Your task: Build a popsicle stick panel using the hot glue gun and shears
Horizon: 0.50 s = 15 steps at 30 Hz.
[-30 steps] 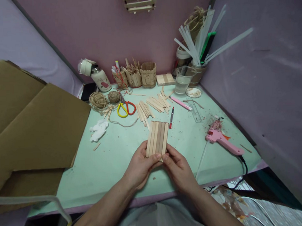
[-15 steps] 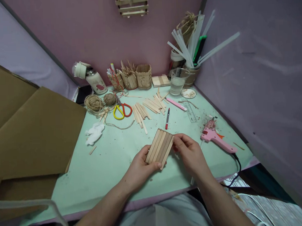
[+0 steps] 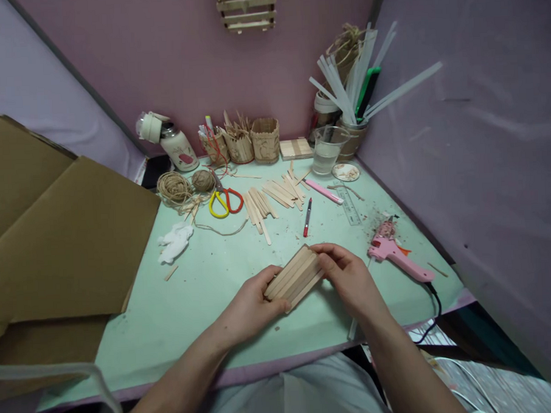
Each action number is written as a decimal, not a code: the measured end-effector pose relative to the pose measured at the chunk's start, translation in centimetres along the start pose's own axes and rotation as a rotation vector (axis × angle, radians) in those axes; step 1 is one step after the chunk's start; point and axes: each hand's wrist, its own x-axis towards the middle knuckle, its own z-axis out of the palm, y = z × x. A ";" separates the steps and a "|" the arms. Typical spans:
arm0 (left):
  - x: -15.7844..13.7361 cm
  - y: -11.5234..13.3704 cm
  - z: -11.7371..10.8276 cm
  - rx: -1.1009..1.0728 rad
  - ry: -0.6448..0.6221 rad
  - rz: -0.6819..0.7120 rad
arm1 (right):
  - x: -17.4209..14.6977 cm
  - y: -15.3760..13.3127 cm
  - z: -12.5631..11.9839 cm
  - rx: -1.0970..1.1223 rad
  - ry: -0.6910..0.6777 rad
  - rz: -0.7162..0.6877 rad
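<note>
A small panel of popsicle sticks [image 3: 294, 277], laid side by side, is held tilted between my two hands above the green table. My left hand [image 3: 256, 298] grips its left end, thumb on the near edge. At the upper right end, my right hand [image 3: 345, 273] pinches the panel with thumb and fingers; some fingertips are hidden behind it. Beyond the panel lie a red-and-grey pen [image 3: 307, 217] and loose popsicle sticks [image 3: 257, 210]. A pink glue gun [image 3: 399, 257] rests to the right of my right hand.
Scissors [image 3: 226, 202], twine balls [image 3: 174, 188] and a crumpled white cloth or tissue [image 3: 175, 241] lie at left. A cardboard box [image 3: 71, 240] borders the left side. A plastic cup of liquid [image 3: 326, 152] stands at the back right, near a pink cutter [image 3: 323, 191] and a clear ruler [image 3: 348, 204].
The stick panel has turned clockwise and tilted, so it looks narrower, with its long side slanting more toward the right. Both hands still hold it. The view has shifted slightly.
</note>
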 end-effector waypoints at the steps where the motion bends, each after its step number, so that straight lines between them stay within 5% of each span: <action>1: 0.0 0.1 -0.1 0.034 -0.002 0.009 | 0.0 -0.1 0.0 -0.016 0.001 -0.006; 5: 0.0 0.1 -0.5 0.011 -0.001 -0.003 | 0.0 0.0 0.2 -0.023 0.041 -0.011; 9: 0.3 0.0 -1.6 -0.291 0.042 -0.088 | -0.2 0.6 0.4 -0.022 0.100 -0.012; 15: 0.3 -0.3 -2.9 -0.367 0.109 -0.147 | -0.1 0.5 0.5 -0.120 -0.005 0.019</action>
